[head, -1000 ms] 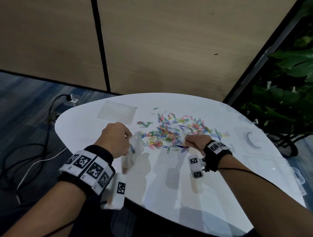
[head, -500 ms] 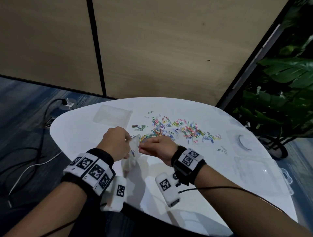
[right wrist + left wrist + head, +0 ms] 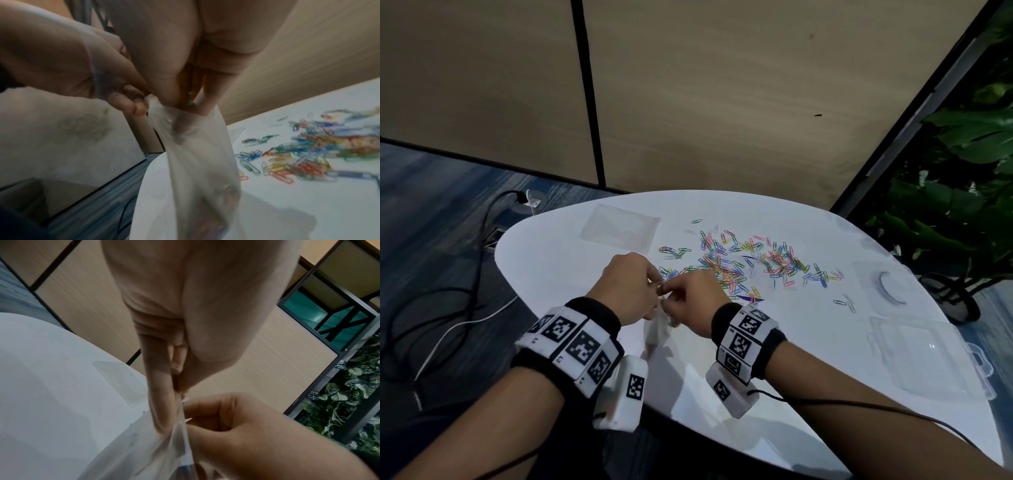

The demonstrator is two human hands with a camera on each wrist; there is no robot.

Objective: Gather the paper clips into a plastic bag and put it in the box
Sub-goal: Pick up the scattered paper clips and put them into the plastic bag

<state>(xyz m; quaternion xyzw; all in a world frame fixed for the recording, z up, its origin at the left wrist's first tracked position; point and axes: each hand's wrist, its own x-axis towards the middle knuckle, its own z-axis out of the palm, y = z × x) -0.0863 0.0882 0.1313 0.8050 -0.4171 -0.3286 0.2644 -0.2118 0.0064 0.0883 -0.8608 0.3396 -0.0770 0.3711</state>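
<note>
A clear plastic bag (image 3: 655, 334) hangs over the white table (image 3: 571, 260) between my hands. My left hand (image 3: 654, 284) pinches the bag's rim (image 3: 182, 423) between thumb and forefinger. My right hand (image 3: 666, 294) meets it from the right. In the right wrist view the right hand (image 3: 191, 110) has its fingertips in the bag's mouth (image 3: 174, 113) and pinches a thin green paper clip (image 3: 189, 98). Several coloured paper clips (image 3: 739, 263) lie scattered beyond the hands. The clear plastic box (image 3: 928, 359) sits at the table's right edge.
A second flat plastic bag (image 3: 619, 226) lies at the table's far left. A round white ring (image 3: 892, 286) rests at the right, behind the box. Cables (image 3: 465, 308) trail on the floor to the left. A plant (image 3: 962, 205) stands to the right.
My right hand has left the pile of clips and come left to the mouth of the bag. The left hand stays on the bag.
</note>
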